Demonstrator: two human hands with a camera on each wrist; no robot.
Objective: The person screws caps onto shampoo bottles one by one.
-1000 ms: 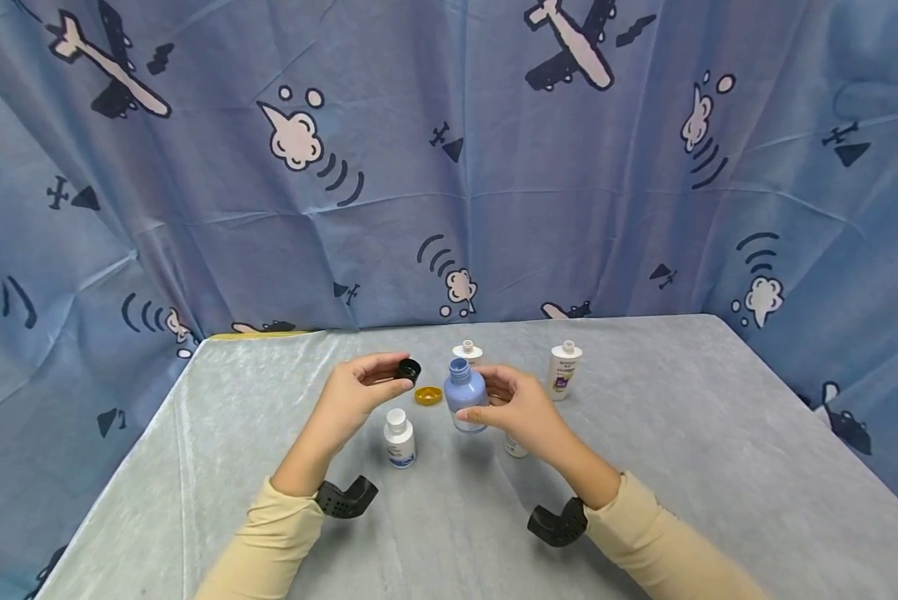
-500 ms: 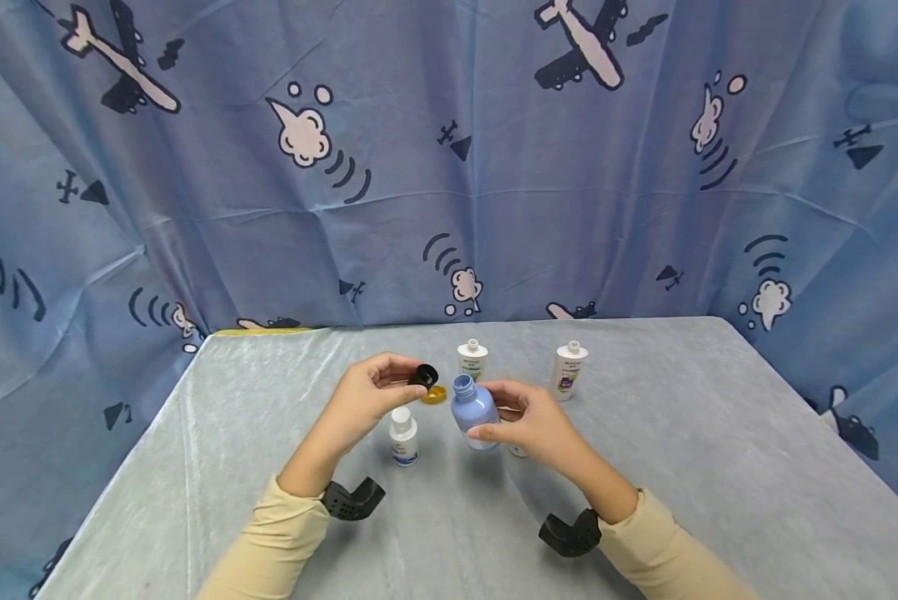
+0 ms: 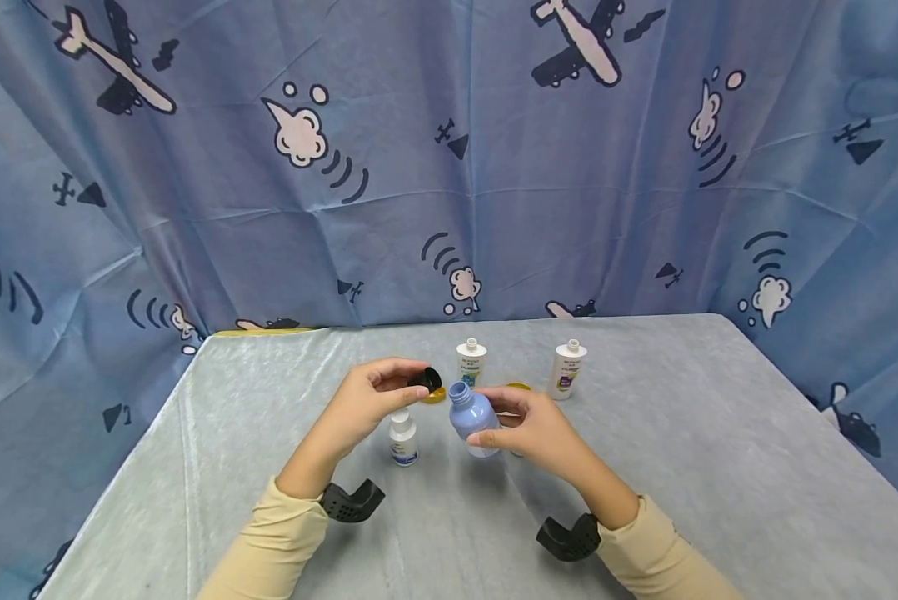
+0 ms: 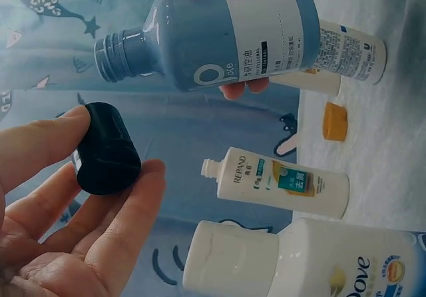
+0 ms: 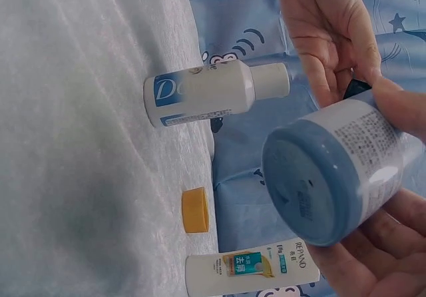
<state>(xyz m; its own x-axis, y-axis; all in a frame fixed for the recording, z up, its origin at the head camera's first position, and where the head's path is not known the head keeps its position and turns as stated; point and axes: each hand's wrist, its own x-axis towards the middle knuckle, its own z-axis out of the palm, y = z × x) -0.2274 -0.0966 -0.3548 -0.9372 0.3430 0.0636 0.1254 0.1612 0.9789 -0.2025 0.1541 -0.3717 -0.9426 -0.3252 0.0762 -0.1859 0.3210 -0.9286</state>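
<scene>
My left hand (image 3: 366,402) pinches a black cap (image 4: 110,150) between thumb and fingers, its hollow side facing the blue bottle (image 3: 473,414). That bottle has a bare threaded neck and leans left, with my right hand (image 3: 536,431) gripping its body above the table. A small gap separates cap and neck in the left wrist view. Below my left hand stands a white Dove bottle (image 3: 403,442) with its white cap on. A yellow cap (image 5: 195,210) lies on the table behind the black one.
Two white REPAND bottles, one with a teal label (image 3: 471,360) and one with a purple label (image 3: 566,371), stand uncapped at the back of the grey cloth-covered table (image 3: 719,433). Another bottle is mostly hidden behind my right hand. A blue patterned curtain (image 3: 389,158) hangs behind.
My left hand has moved right and slightly down with the black cap. The blue bottle has come down and tipped further left in my right hand.
</scene>
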